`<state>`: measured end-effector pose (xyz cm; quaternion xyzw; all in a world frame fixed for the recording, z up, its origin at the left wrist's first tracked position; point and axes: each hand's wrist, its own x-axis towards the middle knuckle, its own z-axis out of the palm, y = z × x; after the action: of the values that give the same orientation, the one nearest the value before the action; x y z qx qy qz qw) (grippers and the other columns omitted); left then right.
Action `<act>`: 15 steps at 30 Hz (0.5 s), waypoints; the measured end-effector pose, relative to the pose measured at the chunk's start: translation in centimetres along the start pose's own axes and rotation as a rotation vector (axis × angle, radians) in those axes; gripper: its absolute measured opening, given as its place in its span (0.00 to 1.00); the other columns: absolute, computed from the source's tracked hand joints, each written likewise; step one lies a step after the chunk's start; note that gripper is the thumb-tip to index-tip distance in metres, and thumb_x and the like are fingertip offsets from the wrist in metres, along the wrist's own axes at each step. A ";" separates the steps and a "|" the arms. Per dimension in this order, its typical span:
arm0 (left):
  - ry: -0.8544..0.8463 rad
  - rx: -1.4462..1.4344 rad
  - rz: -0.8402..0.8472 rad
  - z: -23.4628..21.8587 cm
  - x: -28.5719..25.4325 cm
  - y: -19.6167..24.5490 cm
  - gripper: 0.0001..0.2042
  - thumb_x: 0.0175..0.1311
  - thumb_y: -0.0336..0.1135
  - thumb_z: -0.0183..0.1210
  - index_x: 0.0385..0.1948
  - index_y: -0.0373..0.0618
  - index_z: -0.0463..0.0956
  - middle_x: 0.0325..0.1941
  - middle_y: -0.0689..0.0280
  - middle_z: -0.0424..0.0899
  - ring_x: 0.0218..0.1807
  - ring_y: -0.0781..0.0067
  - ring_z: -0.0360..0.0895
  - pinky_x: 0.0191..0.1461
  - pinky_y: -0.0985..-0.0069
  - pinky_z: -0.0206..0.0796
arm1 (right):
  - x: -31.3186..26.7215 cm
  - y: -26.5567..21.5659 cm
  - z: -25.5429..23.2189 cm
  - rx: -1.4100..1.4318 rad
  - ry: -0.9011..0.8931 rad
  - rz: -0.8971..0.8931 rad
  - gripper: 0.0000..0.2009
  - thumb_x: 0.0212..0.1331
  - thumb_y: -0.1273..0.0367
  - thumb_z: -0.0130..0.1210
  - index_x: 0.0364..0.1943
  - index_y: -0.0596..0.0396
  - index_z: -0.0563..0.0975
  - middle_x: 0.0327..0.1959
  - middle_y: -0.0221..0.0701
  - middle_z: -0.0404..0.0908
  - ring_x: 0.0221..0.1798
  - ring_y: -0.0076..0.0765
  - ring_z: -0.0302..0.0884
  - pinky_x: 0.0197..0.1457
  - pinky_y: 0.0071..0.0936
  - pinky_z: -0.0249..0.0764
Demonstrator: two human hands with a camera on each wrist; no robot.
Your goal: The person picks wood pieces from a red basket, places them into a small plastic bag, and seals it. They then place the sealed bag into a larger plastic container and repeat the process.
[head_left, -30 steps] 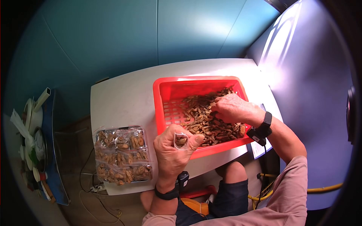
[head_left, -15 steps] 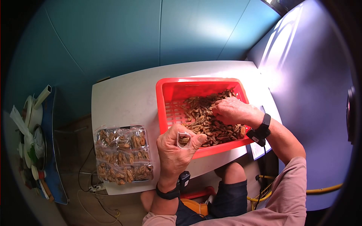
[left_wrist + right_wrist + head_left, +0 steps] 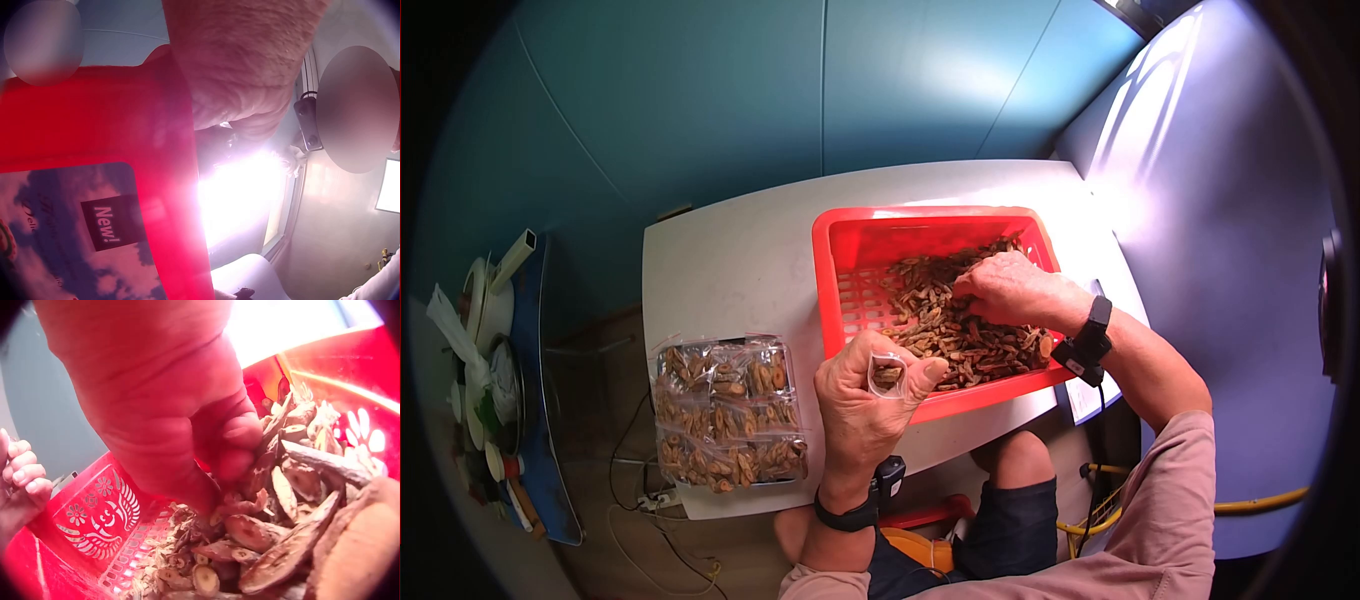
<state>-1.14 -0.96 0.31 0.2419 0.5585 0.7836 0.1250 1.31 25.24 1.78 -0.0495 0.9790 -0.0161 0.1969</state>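
My left hand (image 3: 855, 405) grips a small clear plastic bag (image 3: 886, 372) near the front left corner of the red basket (image 3: 827, 290). The bag's mouth gapes upward, with some brown slices inside. Across the basket, my right hand (image 3: 1018, 290) reaches down into a heap of dried root slices (image 3: 945, 330). In the right wrist view its curled fingers (image 3: 240, 434) and thumb pinch at a slice (image 3: 247, 503) on the heap. The left wrist view shows the left hand (image 3: 244, 69) over the basket's outer wall (image 3: 169, 206); the bag is mostly hidden there.
Left of the basket, a tray holds several filled clear bags (image 3: 725, 410) on the white table (image 3: 740, 260). Paper (image 3: 1084, 398) lies by the basket's right side. A blue board with assorted items (image 3: 535, 400) stands far left. Cables (image 3: 670, 540) run along the floor.
The right hand has shifted slightly left over the heap, fingers still down among the slices. The left hand keeps its hold on the bag. The view has moved a little.
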 end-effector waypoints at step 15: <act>0.001 0.029 0.023 0.1 0.1 0.1 0.14 0.60 0.32 0.75 0.25 0.45 0.74 0.21 0.75 0.78 0.25 0.89 0.69 0.28 0.83 0.62 | 0.4 -0.2 0.1 -0.103 0.046 -0.047 0.08 0.55 0.68 0.64 0.38 0.52 0.82 0.28 0.40 0.83 0.37 0.52 0.85 0.42 0.50 0.78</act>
<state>-1.17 -0.89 0.40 0.2496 0.5671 0.7768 0.1122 0.97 24.98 1.55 -0.0820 0.9814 0.0286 0.1711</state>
